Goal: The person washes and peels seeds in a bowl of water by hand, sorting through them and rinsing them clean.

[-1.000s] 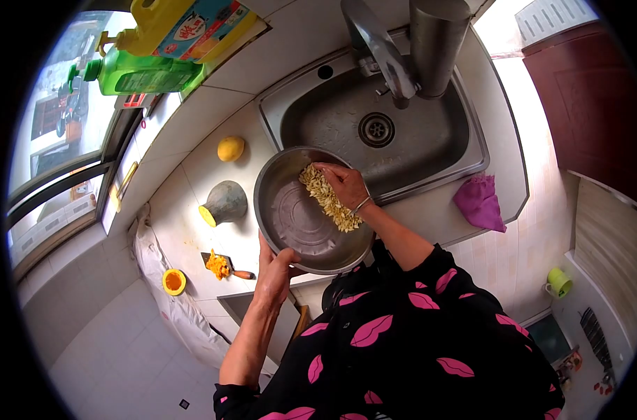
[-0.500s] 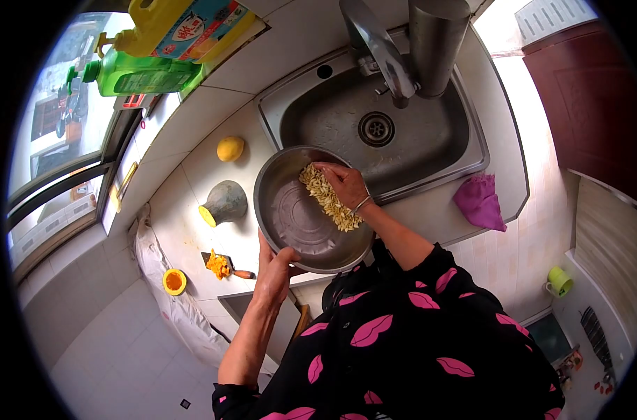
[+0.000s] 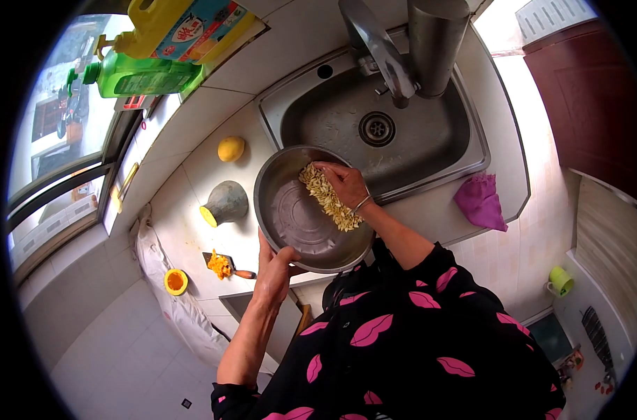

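Note:
A round metal basin (image 3: 290, 217) is tilted over the counter beside the sink's near edge. My left hand (image 3: 273, 269) grips its lower left rim, thumb on the rim and fingers beneath. Pale seeds (image 3: 325, 199) lie in a heap along the basin's upper right side. My right hand (image 3: 345, 185) is inside the basin, resting on the seeds; its fingers are close together against the heap, and what lies under them is hidden.
The sink (image 3: 416, 150) with its faucet (image 3: 381, 49) lies beyond the basin. On the counter are a cut squash (image 3: 227, 201), a yellow fruit (image 3: 231, 148), a knife with orange pulp (image 3: 220, 265), a hollow squash piece (image 3: 175, 281) and a purple cloth (image 3: 480, 201).

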`<state>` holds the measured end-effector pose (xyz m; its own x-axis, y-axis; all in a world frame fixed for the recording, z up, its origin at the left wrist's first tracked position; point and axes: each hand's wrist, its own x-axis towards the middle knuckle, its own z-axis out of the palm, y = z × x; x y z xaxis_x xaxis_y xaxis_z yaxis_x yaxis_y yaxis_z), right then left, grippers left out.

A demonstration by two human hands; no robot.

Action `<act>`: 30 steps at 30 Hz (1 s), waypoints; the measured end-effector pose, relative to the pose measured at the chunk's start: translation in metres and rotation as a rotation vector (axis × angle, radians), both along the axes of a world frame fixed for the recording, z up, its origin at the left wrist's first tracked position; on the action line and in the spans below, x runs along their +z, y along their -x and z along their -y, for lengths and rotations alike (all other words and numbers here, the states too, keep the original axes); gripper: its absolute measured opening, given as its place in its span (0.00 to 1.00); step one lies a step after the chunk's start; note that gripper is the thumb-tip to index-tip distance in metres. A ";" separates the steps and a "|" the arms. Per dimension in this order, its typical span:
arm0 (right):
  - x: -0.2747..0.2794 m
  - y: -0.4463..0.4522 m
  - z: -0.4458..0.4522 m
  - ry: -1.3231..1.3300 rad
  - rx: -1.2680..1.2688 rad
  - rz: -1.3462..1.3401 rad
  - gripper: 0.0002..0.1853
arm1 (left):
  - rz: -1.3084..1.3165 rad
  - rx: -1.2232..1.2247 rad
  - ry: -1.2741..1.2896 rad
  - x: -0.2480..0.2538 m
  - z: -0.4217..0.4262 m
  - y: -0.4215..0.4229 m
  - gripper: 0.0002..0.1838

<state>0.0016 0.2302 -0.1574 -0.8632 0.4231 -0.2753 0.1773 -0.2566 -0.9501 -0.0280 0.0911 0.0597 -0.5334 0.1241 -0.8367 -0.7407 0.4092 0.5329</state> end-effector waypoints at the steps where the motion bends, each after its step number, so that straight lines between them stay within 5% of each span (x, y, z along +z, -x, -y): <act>1: -0.001 0.000 0.000 -0.002 0.001 0.001 0.13 | -0.001 -0.003 0.000 -0.001 0.000 0.000 0.40; 30: -0.003 0.002 0.006 -0.014 -0.033 -0.028 0.13 | -0.007 -0.019 -0.004 0.005 -0.003 0.001 0.40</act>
